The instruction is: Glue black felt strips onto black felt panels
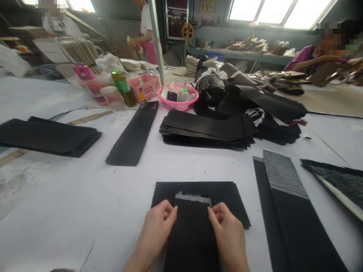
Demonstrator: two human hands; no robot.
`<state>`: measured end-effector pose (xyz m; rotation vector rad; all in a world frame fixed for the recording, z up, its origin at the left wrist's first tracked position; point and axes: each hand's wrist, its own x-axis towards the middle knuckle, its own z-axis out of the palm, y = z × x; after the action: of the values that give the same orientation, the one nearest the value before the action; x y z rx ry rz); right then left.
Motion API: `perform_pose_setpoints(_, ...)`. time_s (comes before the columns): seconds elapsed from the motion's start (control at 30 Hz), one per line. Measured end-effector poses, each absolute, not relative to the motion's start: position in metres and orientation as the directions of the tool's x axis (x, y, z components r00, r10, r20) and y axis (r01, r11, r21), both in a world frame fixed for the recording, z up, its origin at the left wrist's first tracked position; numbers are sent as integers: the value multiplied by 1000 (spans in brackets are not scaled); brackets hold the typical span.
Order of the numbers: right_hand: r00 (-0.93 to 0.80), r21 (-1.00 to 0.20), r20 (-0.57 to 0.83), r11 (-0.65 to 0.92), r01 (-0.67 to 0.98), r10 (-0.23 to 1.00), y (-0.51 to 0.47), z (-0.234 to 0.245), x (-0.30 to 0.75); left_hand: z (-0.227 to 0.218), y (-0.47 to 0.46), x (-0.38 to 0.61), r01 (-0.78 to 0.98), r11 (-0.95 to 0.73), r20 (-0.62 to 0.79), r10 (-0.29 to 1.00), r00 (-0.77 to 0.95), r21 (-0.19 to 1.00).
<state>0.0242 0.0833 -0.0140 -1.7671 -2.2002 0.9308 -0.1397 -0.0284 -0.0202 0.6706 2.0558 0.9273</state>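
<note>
A long black strip (193,234) of leather-like material lies in front of me, with a whitish band across its far end. My left hand (159,226) pinches its left edge near that end, and my right hand (228,234) pinches the right edge opposite. Under the strip's far end is a wider black sheet (227,192), or a few stacked together. To the right lie overlapping black strips (300,223), the top one with a grey, lined patch at its far end.
Beyond my hands sit a stack of black pieces (207,130), a single black strip (127,139) and another stack (48,136) at left. A pink basin (178,102), a green-labelled bottle (124,88) and a pink box (146,88) stand farther back. Several people work around the table.
</note>
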Motion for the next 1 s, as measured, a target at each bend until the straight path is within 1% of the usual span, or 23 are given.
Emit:
perform_pose_setpoints(0.23, -292, -541, -239, 123, 832, 926, 83, -15, 25, -22, -26, -139, 96, 596, -450, 693, -563, 797)
perform_pose_setpoints(0.43, -288, -525, -236, 128, 842, 928, 83, -13, 23, -20, -24, -139, 99, 592, -444, 694, -567, 800)
perform_pose_setpoints(0.73, -304, -512, -191, 170, 842, 933, 82, -8, 21, -24, -23, -141, 168, 635, -451, 686, -571, 754)
perform_pose_setpoints(0.9, -299, -485, -190, 176, 857, 935, 82, -1, 19, -22, -23, -139, 227, 623, -410, 705, -579, 749)
perform_pose_setpoints(1.0, -299, -492, -180, 177, 852, 937, 81, -1, 20, -20, -23, -139, 248, 621, -402, 711, -577, 744)
